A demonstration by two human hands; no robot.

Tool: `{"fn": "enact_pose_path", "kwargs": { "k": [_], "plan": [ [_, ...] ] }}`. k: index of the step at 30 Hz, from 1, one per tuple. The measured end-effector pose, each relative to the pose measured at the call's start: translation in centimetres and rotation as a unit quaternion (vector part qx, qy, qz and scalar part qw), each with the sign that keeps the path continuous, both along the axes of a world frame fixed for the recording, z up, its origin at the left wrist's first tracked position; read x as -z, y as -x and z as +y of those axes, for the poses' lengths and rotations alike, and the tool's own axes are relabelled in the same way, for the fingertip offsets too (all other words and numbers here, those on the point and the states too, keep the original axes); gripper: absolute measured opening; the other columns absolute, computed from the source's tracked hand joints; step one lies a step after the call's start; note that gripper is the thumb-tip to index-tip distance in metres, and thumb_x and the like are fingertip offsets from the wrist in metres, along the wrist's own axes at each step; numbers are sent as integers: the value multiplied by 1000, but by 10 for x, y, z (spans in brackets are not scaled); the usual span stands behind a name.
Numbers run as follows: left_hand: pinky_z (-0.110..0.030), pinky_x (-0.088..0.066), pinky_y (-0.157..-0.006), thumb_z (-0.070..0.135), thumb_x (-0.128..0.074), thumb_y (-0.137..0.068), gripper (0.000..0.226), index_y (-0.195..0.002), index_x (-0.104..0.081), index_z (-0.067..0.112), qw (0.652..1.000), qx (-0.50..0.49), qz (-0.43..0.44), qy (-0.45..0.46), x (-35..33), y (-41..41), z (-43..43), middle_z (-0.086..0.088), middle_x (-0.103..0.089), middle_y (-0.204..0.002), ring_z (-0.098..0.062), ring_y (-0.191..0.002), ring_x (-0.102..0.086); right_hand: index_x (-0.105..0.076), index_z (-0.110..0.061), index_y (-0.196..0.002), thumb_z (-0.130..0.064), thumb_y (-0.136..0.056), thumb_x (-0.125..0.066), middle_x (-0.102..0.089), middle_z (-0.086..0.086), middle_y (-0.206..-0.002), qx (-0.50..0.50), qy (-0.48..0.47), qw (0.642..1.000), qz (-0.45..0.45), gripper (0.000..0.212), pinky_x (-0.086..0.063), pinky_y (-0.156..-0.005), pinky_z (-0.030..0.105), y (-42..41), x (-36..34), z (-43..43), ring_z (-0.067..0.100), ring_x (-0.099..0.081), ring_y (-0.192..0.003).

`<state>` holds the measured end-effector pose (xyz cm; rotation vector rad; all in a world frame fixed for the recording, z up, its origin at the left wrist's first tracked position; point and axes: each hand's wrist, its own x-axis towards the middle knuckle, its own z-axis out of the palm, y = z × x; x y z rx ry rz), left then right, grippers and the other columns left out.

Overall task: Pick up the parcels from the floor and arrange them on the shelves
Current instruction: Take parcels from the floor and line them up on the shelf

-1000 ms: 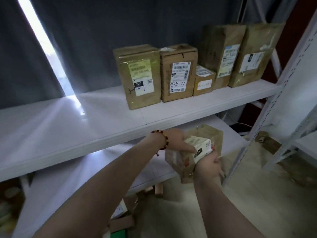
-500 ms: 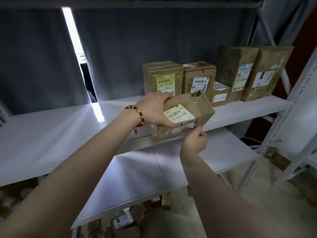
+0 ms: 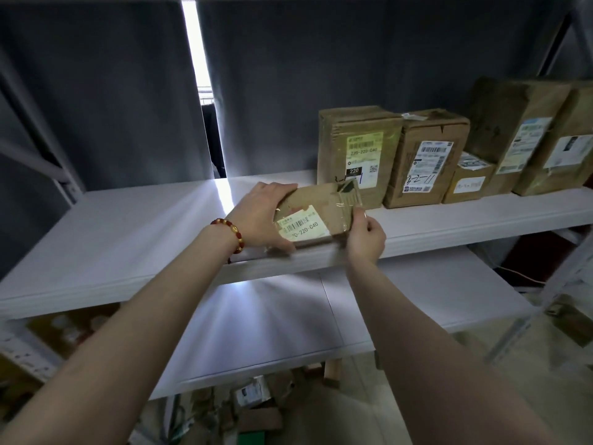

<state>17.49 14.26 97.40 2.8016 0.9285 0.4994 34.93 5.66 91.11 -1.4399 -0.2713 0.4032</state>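
As left hand [image 3: 260, 216] grips parcel [image 3: 324, 205], label corner [image 3: 288, 234] hides.

Upper shelf [image 3: 128, 239] lies open left of the hands – a row of boxes [image 3: 423, 159] blocks its right end

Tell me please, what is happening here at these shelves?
A person is putting a small brown parcel on the upper white shelf. The left hand, with a bead bracelet on its wrist, grips the parcel's left end, and the right hand pinches its right end. The parcel is at the shelf's front edge, just in front of a row of five parcels standing there. Whether it already rests on the shelf is unclear. More parcels lie on the floor below.
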Motion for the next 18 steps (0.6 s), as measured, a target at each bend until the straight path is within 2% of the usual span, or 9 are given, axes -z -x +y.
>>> {"fn": "enact_pose_path", "kwargs": {
  "k": [5, 8, 10, 12, 14, 16, 18],
  "plan": [
    [-33, -26, -116, 44, -95, -52, 137, -156, -8, 21, 990, -29, -72, 115, 10, 16, 8, 0, -24, -154, -18, -140, -23, -65, -12, -101, -44, -91, -62, -63, 0, -89, -26, 17, 999, -32, 34, -36, -73, 27, 4, 1, 12, 14, -54, -79],
    [-31, -31, -115, 49, -88, -59, 133, -156, -3, 18, 952, -72, -198, 224, 11, 20, 10, 2, -20, -157, -14, -139, -29, -64, -10, -98, -41, -92, -62, -58, -7, -78, -44, 12, 998, -54, 32, -38, -69, 29, 11, 3, 21, 8, -52, -71],
    [-28, -38, -106, 49, -82, -70, 116, -155, -10, 15, 902, -130, -294, 287, 6, 18, 13, 3, -30, -150, -14, -130, -41, -63, -11, -99, -40, -93, -61, -56, -11, -76, -48, 9, 997, -63, 30, -38, -72, 29, 15, 4, 26, 7, -52, -71],
    [-36, -48, -99, 54, -82, -63, 115, -151, -21, 11, 851, -210, -339, 341, 2, 25, 24, -1, -47, -136, -18, -117, -54, -62, -12, -97, -37, -94, -60, -55, -12, -76, -57, 2, 996, -71, 26, -35, -68, 24, 16, 5, 29, 1, -50, -70],
    [-44, -54, -92, 67, -80, -45, 118, -140, -42, 8, 828, -264, -283, 406, 3, 40, 31, -6, -61, -118, -22, -104, -64, -61, -13, -93, -35, -96, -59, -55, -12, -75, -69, -5, 994, -83, 22, -35, -58, 15, 17, 7, 32, -2, -49, -69],
    [-39, -58, -79, 73, -79, -42, 103, -120, -64, 8, 807, -259, -224, 482, 6, 50, 28, -7, -69, -101, -22, -84, -70, -62, -14, -92, -34, -96, -59, -56, -12, -75, -78, -19, 992, -96, 21, -36, -57, 6, 17, 9, 33, -3, -50, -69],
    [-31, -58, -69, 69, -78, -46, 91, -113, -70, 8, 806, -233, -236, 491, 8, 53, 29, -7, -71, -92, -20, -75, -71, -61, -13, -90, -31, -97, -59, -55, -10, -74, -88, -30, 990, -107, 20, -35, -58, 5, 16, 12, 34, -2, -49, -66]
  ]
}}
